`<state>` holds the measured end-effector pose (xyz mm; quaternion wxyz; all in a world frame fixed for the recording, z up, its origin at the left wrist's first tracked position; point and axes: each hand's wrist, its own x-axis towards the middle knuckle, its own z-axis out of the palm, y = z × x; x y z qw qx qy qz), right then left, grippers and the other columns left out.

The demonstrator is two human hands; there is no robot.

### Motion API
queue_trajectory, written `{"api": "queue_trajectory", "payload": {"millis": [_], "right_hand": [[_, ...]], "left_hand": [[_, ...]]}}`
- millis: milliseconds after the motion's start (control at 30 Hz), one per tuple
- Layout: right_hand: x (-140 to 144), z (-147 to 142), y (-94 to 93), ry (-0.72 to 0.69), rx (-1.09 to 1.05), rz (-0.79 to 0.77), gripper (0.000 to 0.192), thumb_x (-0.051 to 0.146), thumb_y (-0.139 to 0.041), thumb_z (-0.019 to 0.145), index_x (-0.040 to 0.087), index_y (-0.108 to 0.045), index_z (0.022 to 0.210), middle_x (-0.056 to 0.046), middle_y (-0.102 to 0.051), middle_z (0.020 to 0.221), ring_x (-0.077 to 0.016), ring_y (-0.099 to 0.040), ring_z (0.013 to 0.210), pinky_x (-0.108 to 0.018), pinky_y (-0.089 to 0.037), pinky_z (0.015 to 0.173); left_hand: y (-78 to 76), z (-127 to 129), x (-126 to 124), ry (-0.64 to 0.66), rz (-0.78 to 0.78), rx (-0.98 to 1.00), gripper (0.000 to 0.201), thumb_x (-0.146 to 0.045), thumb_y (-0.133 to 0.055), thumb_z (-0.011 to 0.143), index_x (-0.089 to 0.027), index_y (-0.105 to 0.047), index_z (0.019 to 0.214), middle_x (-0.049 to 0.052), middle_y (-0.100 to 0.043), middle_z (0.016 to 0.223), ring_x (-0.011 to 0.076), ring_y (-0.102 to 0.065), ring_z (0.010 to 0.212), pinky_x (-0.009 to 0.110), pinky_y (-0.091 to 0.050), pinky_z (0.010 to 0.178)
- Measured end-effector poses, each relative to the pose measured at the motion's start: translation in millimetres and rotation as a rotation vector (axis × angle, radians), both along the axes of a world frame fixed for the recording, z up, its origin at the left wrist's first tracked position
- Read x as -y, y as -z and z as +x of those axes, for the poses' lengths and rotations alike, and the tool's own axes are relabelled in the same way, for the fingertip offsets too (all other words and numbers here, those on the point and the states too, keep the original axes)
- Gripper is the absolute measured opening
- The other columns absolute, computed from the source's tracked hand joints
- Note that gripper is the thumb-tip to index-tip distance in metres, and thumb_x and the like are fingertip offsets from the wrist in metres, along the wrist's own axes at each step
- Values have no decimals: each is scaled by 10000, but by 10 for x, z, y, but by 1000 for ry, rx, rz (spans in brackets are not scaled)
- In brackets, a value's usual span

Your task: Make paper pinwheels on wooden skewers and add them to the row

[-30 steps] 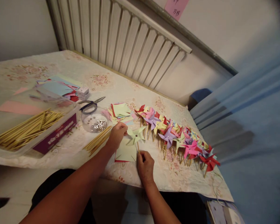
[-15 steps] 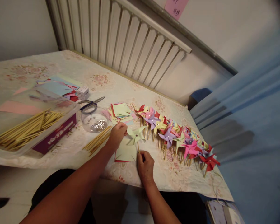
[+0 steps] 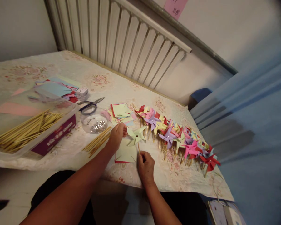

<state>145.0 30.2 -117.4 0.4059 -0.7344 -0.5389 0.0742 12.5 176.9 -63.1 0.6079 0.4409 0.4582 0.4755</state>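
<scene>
At lower centre of the frame, the right hand (image 3: 145, 167) pinches the thin wooden stick (image 3: 138, 148) of a pale green paper pinwheel (image 3: 136, 135), fingers closed on it just inside the table's near edge. The left hand (image 3: 116, 136) grips the pinwheel's left blade with narrowed fingertips, above a pale green paper square with red beneath (image 3: 125, 153). Just right, a row of finished multicoloured paper pinwheels (image 3: 178, 136) runs to the right edge of the floral tablecloth (image 3: 61, 62). Just left lie a loose bundle of bamboo sticks (image 3: 97, 142), a clear round dish of silver pins (image 3: 95, 120) and black-handled scissors (image 3: 91, 104). A clear plastic box of sticks (image 3: 28, 128) fills the lower left. Bare cloth stretches toward the white radiator (image 3: 121, 40).
</scene>
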Motion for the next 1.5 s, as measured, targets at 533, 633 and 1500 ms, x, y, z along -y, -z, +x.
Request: {"api": "queue_trajectory", "payload": {"millis": [533,633,1500], "right_hand": [[6,-10,-13,0,18,10,183,231,-507,875,179,-656,781,-16,-630,704,-148,-550,649,-249,-400,630],[8,-10,-14,1,13,7,184,232,-506,877,179,-652,777,-16,-629,705,-148,-548,649,-248,-397,631],[9,-1,-5,-5,12,-9,168,221,-509,876,180,-640,779,-16,-619,706,-151,-542,651,-251,-393,635]], "left_hand": [[127,33,-1,8,70,-70,105,-284,-580,652,-198,-521,666,-54,-511,539,115,-472,527,228,-345,538],[113,35,1,13,58,-54,115,-284,-590,645,-197,-518,667,-54,-512,535,114,-470,525,228,-347,540],[196,27,-46,-18,178,-206,196,-339,-528,769,-198,-542,634,-34,-549,548,131,-499,563,240,-371,575]]}}
